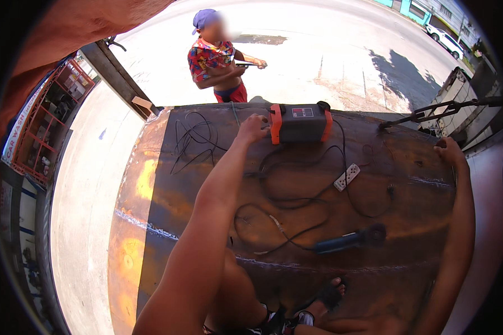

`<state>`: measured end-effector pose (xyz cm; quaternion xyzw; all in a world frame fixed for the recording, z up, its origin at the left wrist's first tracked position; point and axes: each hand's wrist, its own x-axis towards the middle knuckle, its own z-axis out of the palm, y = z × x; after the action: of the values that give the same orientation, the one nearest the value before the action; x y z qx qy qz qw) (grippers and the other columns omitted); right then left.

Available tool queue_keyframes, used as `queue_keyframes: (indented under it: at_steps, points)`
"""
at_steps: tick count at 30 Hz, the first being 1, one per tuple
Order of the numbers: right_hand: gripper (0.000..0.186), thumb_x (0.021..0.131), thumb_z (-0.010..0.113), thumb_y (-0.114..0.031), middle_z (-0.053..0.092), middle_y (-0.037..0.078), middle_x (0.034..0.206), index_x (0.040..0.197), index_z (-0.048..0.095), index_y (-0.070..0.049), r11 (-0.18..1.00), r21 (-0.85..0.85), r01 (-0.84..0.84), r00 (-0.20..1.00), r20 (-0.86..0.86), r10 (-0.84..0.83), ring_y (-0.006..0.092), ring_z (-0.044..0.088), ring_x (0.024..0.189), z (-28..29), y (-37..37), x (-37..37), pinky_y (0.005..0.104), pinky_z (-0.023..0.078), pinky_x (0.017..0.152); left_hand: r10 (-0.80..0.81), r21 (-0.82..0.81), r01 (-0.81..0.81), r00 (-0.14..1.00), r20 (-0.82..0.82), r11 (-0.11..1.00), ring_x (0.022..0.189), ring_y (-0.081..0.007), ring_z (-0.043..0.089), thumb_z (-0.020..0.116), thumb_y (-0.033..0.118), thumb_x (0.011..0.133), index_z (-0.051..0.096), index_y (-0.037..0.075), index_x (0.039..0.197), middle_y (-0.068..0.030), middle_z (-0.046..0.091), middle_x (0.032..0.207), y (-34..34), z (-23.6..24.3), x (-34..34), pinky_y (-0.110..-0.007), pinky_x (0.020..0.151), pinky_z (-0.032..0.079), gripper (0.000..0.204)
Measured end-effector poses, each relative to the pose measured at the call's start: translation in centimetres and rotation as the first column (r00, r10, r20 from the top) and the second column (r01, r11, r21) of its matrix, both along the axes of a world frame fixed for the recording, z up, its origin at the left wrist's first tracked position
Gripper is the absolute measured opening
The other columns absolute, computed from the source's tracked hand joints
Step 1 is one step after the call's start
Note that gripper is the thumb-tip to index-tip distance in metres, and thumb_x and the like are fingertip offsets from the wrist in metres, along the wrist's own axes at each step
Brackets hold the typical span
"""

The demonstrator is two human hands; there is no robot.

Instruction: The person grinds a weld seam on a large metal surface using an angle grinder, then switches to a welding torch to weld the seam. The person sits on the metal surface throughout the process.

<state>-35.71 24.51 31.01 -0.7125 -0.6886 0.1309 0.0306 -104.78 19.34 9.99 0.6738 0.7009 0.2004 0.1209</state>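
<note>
Fingers of the left hand: curled, at the left end of the black box-shaped machine with orange end frames, far middle of the rusted brown steel plate; gripping or merely touching, I cannot tell.
Fingers of the right hand: bent at the plate's far right edge; grip likewise unclear.
Loose on the plate: one blue angle grinder with a long rounded body, near right, unheld; one white rectangular socket strip, farther off; thin black cables, sprawled.
Progress, as judged: equipment set out, pale rough lines already across the plate, cables uncoiled; how much remains, undeterminable.
</note>
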Motion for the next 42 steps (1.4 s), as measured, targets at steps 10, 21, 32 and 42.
queue_keyframes:
  at_steps: [10, 21, 32, 42]
  points:
    - [0.044, 0.098, 0.075, -0.033, 0.075, 0.013, 0.100, 0.127, 0.068, -0.001, 0.833, -0.552, 0.036, 0.960, -0.214, -0.183, 0.0203, 0.072, 0.076, -11.7, -1.9, -9.7, 0.0367, 0.056, 0.060, -0.194, -0.534, 0.175, 0.981, 0.021, 0.827, 0.121, -0.0359, 0.069, 0.078, 0.046, 0.088, 0.075, 0.011, 0.130, -0.0183, 0.074, 0.128, -0.2, -1.9, -3.8, -0.045, 0.105, 0.053, 0.055]
    - [0.049, 0.098, 0.074, -0.038, 0.077, 0.014, 0.107, 0.127, 0.069, 0.000, 0.920, -0.392, -0.006, 0.913, -0.377, -0.155, 0.0221, 0.074, 0.088, -17.1, -1.6, -9.1, 0.0413, 0.059, 0.072, -0.053, -0.607, 0.057, 0.998, 0.025, 0.792, 0.123, -0.0350, 0.068, 0.081, 0.047, 0.086, 0.075, 0.008, 0.128, -0.0188, 0.072, 0.132, -2.5, -2.7, -9.0, -0.044, 0.105, 0.053, 0.058]
    - [0.052, 0.099, 0.072, -0.040, 0.076, 0.013, 0.116, 0.138, 0.065, -0.007, 0.901, -0.429, 0.059, 0.947, -0.261, -0.186, 0.0206, 0.076, 0.085, -14.3, -1.3, -9.4, 0.0375, 0.061, 0.073, -0.050, -0.618, 0.085, 0.996, 0.075, 0.782, 0.093, -0.0249, 0.076, 0.083, 0.047, 0.086, 0.071, 0.008, 0.133, -0.0198, 0.074, 0.125, -1.3, -1.3, -5.4, -0.039, 0.086, 0.060, 0.062]
    - [0.057, 0.101, 0.070, -0.040, 0.073, 0.015, 0.121, 0.142, 0.060, -0.003, 0.901, -0.434, 0.021, 0.944, -0.287, -0.161, 0.0225, 0.077, 0.085, -13.7, -1.6, -11.8, 0.0367, 0.064, 0.073, -0.088, -0.632, 0.096, 0.995, 0.044, 0.769, 0.100, -0.0289, 0.075, 0.082, 0.048, 0.086, 0.070, 0.010, 0.135, -0.0210, 0.071, 0.130, -0.5, -2.2, -6.2, -0.040, 0.087, 0.060, 0.064]
